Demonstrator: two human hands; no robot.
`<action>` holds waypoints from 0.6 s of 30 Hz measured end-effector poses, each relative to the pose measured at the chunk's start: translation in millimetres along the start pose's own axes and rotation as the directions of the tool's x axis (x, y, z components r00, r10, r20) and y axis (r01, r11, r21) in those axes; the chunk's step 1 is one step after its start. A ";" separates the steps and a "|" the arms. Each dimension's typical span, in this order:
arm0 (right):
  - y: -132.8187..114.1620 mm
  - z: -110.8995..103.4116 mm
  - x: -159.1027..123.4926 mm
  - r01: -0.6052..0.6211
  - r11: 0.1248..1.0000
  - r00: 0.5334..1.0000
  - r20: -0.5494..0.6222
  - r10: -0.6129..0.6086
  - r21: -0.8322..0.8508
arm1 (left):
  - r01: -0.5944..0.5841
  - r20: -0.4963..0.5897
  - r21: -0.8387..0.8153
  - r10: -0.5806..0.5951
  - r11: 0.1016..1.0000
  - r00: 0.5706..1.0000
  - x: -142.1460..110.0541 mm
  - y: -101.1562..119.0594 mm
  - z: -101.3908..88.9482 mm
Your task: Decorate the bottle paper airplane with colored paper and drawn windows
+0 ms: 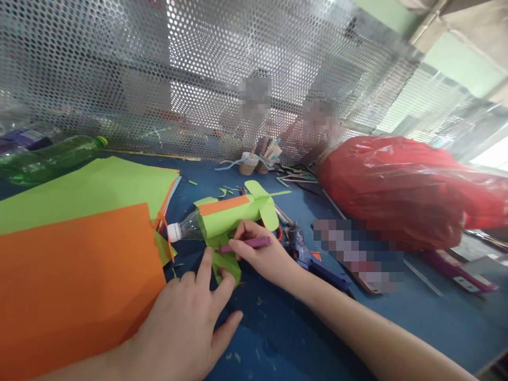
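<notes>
In my right hand (256, 247) is a purple marker (254, 242), its tip low over a cut piece of green paper (227, 267). My left hand (190, 312) lies over the table with its fingers spread, fingertips on or beside the same green piece. Just beyond both hands a clear plastic bottle (192, 227) lies on its side, its white cap (173, 232) pointing left. Green paper with an orange strip (224, 205) wraps the bottle's body, and green paper fins (269, 212) stand out at its right end.
Orange sheets (75, 286) and green sheets (99, 185) cover the left side. A blue glue gun (317, 267) lies right of my right hand. Farther back are cups of sticks (248, 164), a green bottle (55, 159) and a big red bag (397, 185). Perforated metal (119, 69) stands behind.
</notes>
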State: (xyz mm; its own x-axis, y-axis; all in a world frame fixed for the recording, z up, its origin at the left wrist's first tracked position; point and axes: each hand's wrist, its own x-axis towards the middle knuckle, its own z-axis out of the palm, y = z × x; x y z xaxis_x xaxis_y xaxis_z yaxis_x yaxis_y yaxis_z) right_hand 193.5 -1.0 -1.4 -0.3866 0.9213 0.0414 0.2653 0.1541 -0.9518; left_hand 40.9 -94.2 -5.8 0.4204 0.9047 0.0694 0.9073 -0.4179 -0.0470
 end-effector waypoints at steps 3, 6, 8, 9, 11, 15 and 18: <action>-0.2 -0.1 0.2 -0.008 1.000 1.000 0.012 0.008 0.010 | 0.011 0.000 -0.005 -0.011 1.000 1.000 0.3 -1.0 0.3; -0.3 0.1 0.2 0.003 1.000 1.000 0.013 -0.003 -0.006 | -0.001 -0.005 -0.015 0.000 1.000 1.000 0.5 -1.1 0.0; -0.2 0.3 0.2 0.003 1.000 1.000 0.008 -0.003 -0.002 | -0.005 -0.012 -0.016 0.005 1.000 1.000 0.1 -0.5 -0.4; -0.2 0.4 0.2 0.002 1.000 1.000 0.007 -0.001 -0.002 | -0.001 -0.017 -0.010 0.001 1.000 1.000 -0.2 -0.2 -0.6; 0.0 0.6 0.4 0.000 1.000 1.000 0.010 0.000 -0.004 | 0.013 -0.025 0.000 -0.013 1.000 1.000 -0.9 0.2 -0.5; 0.9 0.7 1.0 -0.004 1.000 1.000 0.000 0.004 -0.014 | -0.014 -0.022 -0.014 0.013 1.000 1.000 -0.7 -2.1 2.8; 1.5 0.7 0.9 -0.006 1.000 1.000 0.004 0.006 -0.002 | -0.033 -0.009 -0.021 0.032 0.999 0.999 0.9 -4.6 5.5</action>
State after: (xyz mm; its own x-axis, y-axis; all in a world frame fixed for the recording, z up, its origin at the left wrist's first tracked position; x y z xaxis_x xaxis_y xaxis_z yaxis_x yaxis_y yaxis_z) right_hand 192.9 -0.2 -3.0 -0.3886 0.9208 0.0340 0.2692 0.1488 -0.9515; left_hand 37.0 -91.1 -10.9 0.4496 0.8899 0.0766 0.8932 -0.4488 -0.0284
